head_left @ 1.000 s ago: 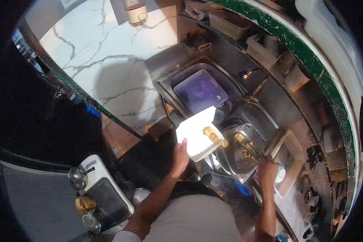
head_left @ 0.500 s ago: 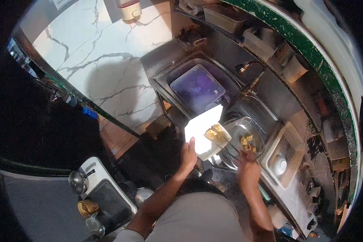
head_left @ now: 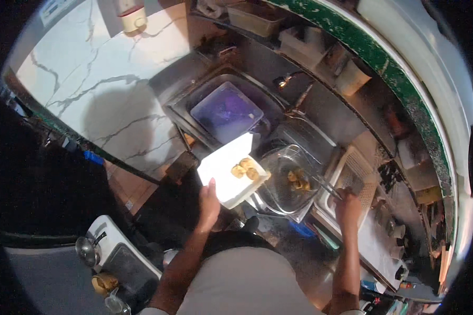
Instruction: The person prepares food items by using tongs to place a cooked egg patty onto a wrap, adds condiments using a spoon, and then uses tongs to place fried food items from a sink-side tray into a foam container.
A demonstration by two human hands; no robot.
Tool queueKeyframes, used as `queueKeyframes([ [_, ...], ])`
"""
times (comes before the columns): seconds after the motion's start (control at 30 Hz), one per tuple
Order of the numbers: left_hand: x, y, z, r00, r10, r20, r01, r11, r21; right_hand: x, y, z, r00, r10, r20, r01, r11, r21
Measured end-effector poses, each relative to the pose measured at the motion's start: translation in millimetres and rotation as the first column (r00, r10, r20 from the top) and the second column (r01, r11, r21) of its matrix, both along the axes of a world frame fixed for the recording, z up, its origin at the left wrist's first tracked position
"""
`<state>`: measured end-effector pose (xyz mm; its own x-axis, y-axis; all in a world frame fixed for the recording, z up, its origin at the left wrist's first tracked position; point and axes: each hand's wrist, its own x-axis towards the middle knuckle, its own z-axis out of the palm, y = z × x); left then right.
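My left hand [head_left: 209, 205] grips a white hinged takeaway box [head_left: 223, 181], its lid raised. Inside lie a few pale yellow-brown food pieces [head_left: 246, 168] that look like dumplings. Just right of the box, a round wire-mesh strainer [head_left: 278, 197] rests over a metal vessel, with more such pieces [head_left: 298, 180] in its mesh. My right hand [head_left: 348, 206] is closed around slim metal tongs [head_left: 328, 187], which point up-left over the strainer's right side. Their tips are hard to make out against the mesh.
A sink holds a purple-looking translucent tub [head_left: 227, 112]. Beside the strainer stands a beige perforated basket [head_left: 355, 165]. Shelves with plastic containers [head_left: 255, 20] run along the wall. At lower left, a small pan [head_left: 88, 252] sits by a white-edged board [head_left: 102, 226].
My right hand has drawn the tongs out of the box and moved right, past the strainer. The box stays in my left hand. The whole view has shifted.
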<state>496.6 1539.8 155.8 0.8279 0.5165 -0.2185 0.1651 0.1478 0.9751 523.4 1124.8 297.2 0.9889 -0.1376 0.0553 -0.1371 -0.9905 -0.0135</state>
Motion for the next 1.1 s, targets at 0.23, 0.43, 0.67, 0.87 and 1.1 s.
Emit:
queueKeyframes([
  [0.23,0.3,-0.5,1.1,0.999,-0.011,-0.032,0.012,1.000,0.013,-1.7,2.2,-39.9,0.993,0.049,-0.110,-0.047,0.999,0.027],
  [0.43,7.7,-5.2,-15.9,0.997,-0.047,-0.061,0.049,0.998,0.030,15.6,-32.5,-139.2,0.998,0.069,0.008,-0.068,0.995,-0.071],
  [0.67,9.7,-8.3,-9.8,0.997,-0.030,-0.070,0.035,0.997,0.069,-32.1,46.5,-10.4,0.994,0.085,0.063,-0.097,0.970,0.225],
  [0.87,12.6,-10.3,-26.6,0.993,-0.047,-0.105,0.054,0.996,0.066,-49.9,100.4,-11.9,0.928,0.348,0.135,-0.370,0.902,0.222],
  [1.1,13.2,-14.3,-16.9,0.997,-0.060,-0.043,0.062,0.996,0.056,-47.0,116.7,0.3,0.941,0.337,0.018,-0.335,0.924,0.185],
])
